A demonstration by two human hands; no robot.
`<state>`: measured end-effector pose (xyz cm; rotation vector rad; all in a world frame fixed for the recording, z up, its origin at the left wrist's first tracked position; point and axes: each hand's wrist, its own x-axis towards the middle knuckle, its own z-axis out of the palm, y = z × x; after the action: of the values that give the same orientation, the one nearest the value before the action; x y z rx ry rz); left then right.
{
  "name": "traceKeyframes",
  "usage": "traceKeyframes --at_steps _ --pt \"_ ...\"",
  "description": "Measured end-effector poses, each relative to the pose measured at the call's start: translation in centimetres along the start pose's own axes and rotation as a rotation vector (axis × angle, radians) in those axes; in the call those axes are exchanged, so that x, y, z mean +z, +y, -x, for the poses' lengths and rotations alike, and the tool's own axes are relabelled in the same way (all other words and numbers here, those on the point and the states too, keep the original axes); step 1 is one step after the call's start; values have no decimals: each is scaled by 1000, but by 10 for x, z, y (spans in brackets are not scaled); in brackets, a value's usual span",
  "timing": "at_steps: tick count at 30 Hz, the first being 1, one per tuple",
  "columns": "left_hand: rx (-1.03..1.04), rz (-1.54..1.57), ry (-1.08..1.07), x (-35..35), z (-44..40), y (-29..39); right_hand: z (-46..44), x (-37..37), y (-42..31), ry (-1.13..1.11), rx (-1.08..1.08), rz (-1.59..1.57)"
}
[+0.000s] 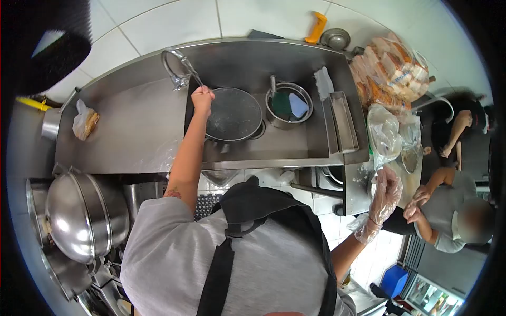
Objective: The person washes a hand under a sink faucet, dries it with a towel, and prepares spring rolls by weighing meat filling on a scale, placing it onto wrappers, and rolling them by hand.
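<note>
My bare left hand is closed at the end of the faucet spout, by the left rim of a big dark pot. Whatever its fingers hold, if anything, is hidden. The pot stands in the sink and appears to have water in it. My right hand, in a clear plastic glove, is off to the right by the counter edge, below a clear plastic bag. Its fingers are curled together, and I cannot make out anything in them.
In the sink, a smaller steel pot holds a green scouring pad and a blue sponge. Bagged sliced bread sits on the right counter. A large steel pot stands left. Another person works at right.
</note>
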<state>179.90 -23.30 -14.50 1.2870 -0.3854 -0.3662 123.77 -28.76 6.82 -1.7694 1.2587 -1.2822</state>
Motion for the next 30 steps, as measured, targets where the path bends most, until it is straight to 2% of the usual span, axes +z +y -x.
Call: traceKeyframes --at_steps 1,5,6,9,12,15,18,21,22,26,29,30 --pt "5 -12 -79 -3 0 1 0 2 -1 1 0 -6" --pt "-99 309 -315 -10 -2 11 3 3 -3 2 23 -36" --pt "-217 562 -364 -13 -5 10 3 5 -4 7 22 -33" --pt "-500 468 -250 -19 -10 16 3 6 -6 13 10 -8" --pt "-588 407 -161 3 -7 18 1 3 -5 -1 -17 41" --pt "-391 125 -151 2 -1 7 1 3 -4 10 6 37" --pt "-346 206 -268 3 6 20 1 7 -6 14 36 14" --pt "-596 438 -92 16 15 45 0 10 -9 7 35 5" --pt "-662 507 -67 13 8 34 0 11 -10 5 31 2" --pt "-772 584 -110 11 9 33 -1 16 -11 24 -14 14" --pt "-971 638 -265 0 8 30 0 17 -9 5 -17 32" --pt "-976 637 -284 -3 7 31 0 17 -7 -6 -32 41"
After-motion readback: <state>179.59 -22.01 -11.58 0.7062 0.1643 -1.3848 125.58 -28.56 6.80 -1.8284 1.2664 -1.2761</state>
